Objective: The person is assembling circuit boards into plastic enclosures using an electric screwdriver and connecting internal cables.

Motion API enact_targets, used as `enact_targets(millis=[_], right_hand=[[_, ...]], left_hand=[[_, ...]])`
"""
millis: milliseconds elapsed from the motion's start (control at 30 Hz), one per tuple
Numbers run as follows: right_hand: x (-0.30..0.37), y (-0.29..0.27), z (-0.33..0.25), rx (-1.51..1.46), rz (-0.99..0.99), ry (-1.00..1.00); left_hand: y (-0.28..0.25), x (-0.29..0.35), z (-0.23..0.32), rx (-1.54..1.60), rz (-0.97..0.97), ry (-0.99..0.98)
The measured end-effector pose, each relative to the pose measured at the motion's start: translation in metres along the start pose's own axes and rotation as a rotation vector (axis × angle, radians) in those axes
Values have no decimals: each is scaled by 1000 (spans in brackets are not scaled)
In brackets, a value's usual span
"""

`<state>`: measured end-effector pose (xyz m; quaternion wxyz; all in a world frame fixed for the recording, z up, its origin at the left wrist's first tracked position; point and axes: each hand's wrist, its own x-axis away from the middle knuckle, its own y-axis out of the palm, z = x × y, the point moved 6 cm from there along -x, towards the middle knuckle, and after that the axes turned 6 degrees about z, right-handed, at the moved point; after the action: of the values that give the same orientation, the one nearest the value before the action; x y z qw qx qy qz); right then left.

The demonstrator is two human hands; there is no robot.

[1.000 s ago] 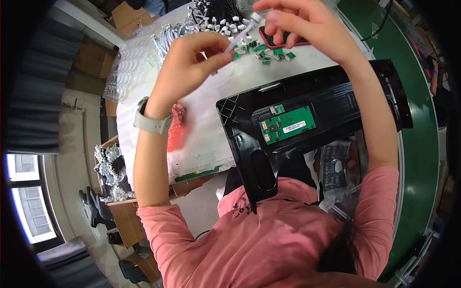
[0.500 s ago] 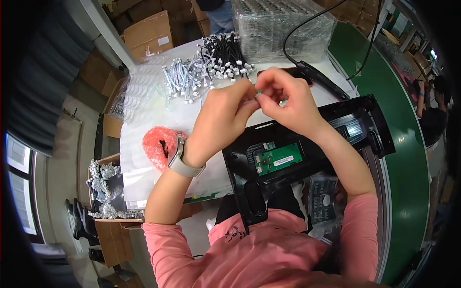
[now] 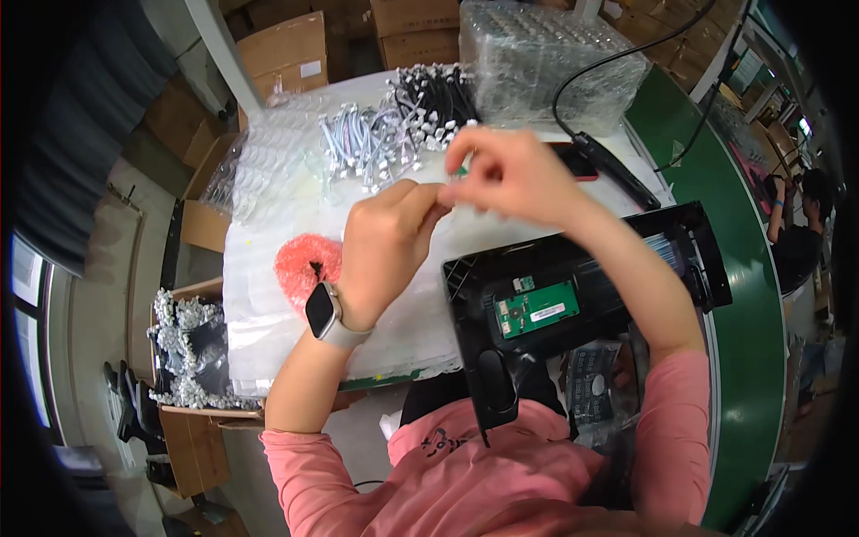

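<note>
My left thumb and fingers are pinched narrow, and the right thumb and index curve loosely and blur; I cannot tell what either holds. A green piece [image 3: 463, 169] shows beside the right fingertips, in grip or on the table behind. A moment ago the 2 hands met tip to tip; now the right hand [image 3: 519, 174] arches higher, its thumb near the left hand [image 3: 389, 233]. I judge the fine fingertip work unfinished, with the black housing [image 3: 591, 291] and its green circuit board [image 3: 541, 309] below the right forearm, no finger on them. Housing and left wrist leave me a strip of white table [image 3: 416, 309] down to its front edge. A red bubble-wrap bundle [image 3: 300, 264] crowds that wrist; farther out, pale cables [image 3: 353, 139], black cables [image 3: 438, 94] and a black-handled tool [image 3: 617, 170] bound my reach.
</note>
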<state>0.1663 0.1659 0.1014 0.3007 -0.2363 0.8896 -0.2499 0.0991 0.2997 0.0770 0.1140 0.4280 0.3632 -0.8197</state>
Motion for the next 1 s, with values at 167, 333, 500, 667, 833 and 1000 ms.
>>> enact_targets(millis=[167, 333, 500, 667, 833, 1000], right_hand=[[-76, -41, 93, 716, 199, -40], [-112, 0, 144, 999, 64, 187], [-125, 9, 152, 1090, 29, 293], [-121, -3, 126, 1152, 103, 276], [-109, -58, 141, 819, 158, 334], [-58, -68, 127, 429, 70, 543]], left_hand=[[4, 8, -20, 90, -53, -147], [12, 17, -31, 116, -147, -241], [11, 20, -34, 121, -163, -276], [8, 23, -31, 121, -150, -281], [15, 18, -26, 125, -190, -249], [9, 17, -27, 164, -173, -304]])
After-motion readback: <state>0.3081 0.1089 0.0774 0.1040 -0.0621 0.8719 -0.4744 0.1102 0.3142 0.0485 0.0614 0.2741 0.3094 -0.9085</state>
